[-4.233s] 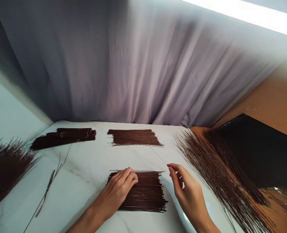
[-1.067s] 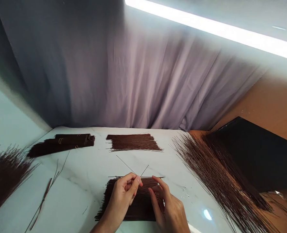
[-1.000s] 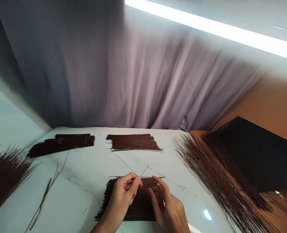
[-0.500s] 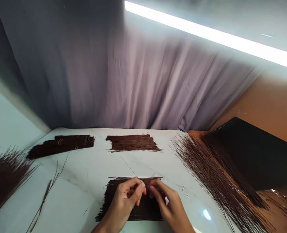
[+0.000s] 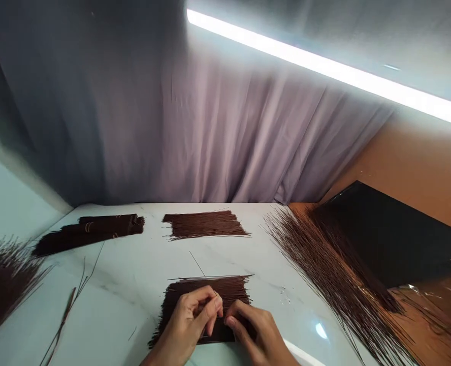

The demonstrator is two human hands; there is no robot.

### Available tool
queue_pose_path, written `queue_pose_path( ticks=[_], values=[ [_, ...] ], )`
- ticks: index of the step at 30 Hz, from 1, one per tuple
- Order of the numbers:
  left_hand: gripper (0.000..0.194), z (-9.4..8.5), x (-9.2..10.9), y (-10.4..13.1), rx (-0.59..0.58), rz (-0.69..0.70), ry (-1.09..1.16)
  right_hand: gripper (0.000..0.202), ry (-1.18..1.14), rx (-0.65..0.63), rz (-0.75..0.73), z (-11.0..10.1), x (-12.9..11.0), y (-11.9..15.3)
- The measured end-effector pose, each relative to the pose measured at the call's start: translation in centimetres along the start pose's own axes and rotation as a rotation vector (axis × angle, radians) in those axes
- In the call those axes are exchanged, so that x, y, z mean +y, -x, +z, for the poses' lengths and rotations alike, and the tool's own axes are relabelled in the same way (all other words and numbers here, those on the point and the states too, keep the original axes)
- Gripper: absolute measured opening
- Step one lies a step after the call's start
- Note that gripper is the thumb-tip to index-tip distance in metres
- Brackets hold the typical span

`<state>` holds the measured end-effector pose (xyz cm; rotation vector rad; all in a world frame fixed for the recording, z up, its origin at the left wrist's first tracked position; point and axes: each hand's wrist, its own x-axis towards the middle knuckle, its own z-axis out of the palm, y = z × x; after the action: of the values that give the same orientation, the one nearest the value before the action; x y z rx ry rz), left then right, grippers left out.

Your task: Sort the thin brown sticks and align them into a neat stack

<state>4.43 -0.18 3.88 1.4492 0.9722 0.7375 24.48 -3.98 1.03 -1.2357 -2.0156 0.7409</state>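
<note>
A wide pile of thin dark brown sticks (image 5: 229, 285) lies near the front of the white table. Over its middle, my left hand (image 5: 197, 317) pinches a thin stick (image 5: 198, 264), whose far end points up and to the left. My right hand (image 5: 254, 325) is close beside it, thumb and forefinger pressed together over the pile's right part. Whatever its fingertips hold is too small to make out. The two hands are slightly apart.
A second flat pile (image 5: 206, 224) lies farther back. Tied dark bundles (image 5: 107, 229) are at the back left, with a few loose sticks (image 5: 67, 310) in front. Long sticks (image 5: 324, 264) spread along the right, beside a black panel (image 5: 393, 234). More bristle at the left edge.
The view has shifted slightly. My right hand has moved a little down and left, uncovering more of the pile's right side. My left hand keeps its pinch.
</note>
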Motion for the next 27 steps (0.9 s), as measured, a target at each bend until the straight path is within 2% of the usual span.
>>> queue_pose_path(
  ticks=[2, 4, 6, 7, 9, 11, 14, 16, 18, 20, 22, 25, 27],
  values=[
    [0.041, 0.3, -0.2, 0.6, -0.077, -0.036, 0.033, 0.029, -0.013, -0.117, -0.01, -2.1, 0.0, -1.9],
    [0.04, 0.5, -0.2, 0.9, -0.147, -0.054, 0.003, 0.023, 0.061, -0.174, -0.088, -4.9, -1.0, -4.2],
    [0.041, 0.3, -0.3, 0.6, -0.157, -0.039, -0.055, 0.023, 0.219, -0.137, -0.205, -6.6, -2.3, -5.8],
    [0.042, 0.0, -0.4, 0.4, -0.123, -0.025, -0.078, 0.026, 0.296, -0.099, -0.262, -6.7, -2.9, -5.9],
    [0.043, -0.8, -0.6, -0.1, 0.001, 0.001, -0.1, 0.027, 0.354, -0.002, -0.315, -5.3, -3.4, -4.9],
    [0.042, -1.4, -0.8, -0.3, 0.093, 0.01, -0.105, 0.024, 0.246, 0.063, -0.241, -2.6, -2.9, -2.7],
    [0.04, -1.6, -0.9, 0.4, 0.069, 0.006, -0.077, 0.026, 0.031, -0.002, -0.041, 0.2, -1.1, 0.1],
    [0.04, -1.3, -0.8, 1.2, 0.014, -0.01, -0.048, 0.03, -0.018, -0.095, 0.046, -0.2, -0.3, 0.2],
    [0.039, -0.9, -0.5, 1.8, -0.066, -0.048, -0.036, 0.029, 0.008, -0.169, 0.07, -2.2, -0.4, -1.1],
    [0.038, -0.6, -0.2, 2.0, -0.156, -0.086, -0.038, 0.024, 0.124, -0.186, 0.016, -4.4, -1.3, -2.9],
    [0.039, -0.5, 0.0, 1.7, -0.166, -0.095, -0.058, 0.023, 0.318, -0.117, -0.117, -5.3, -2.5, -4.2],
    [0.044, -0.8, -0.1, 1.0, -0.009, -0.061, -0.062, 0.027, 0.485, 0.111, -0.346, -3.3, -3.2, -3.9],
    [0.044, -1.2, -0.4, 0.8, 0.069, -0.096, 0.041, 0.025, 0.43, 0.198, -0.388, -0.9, -2.6, -2.7]
  ],
)
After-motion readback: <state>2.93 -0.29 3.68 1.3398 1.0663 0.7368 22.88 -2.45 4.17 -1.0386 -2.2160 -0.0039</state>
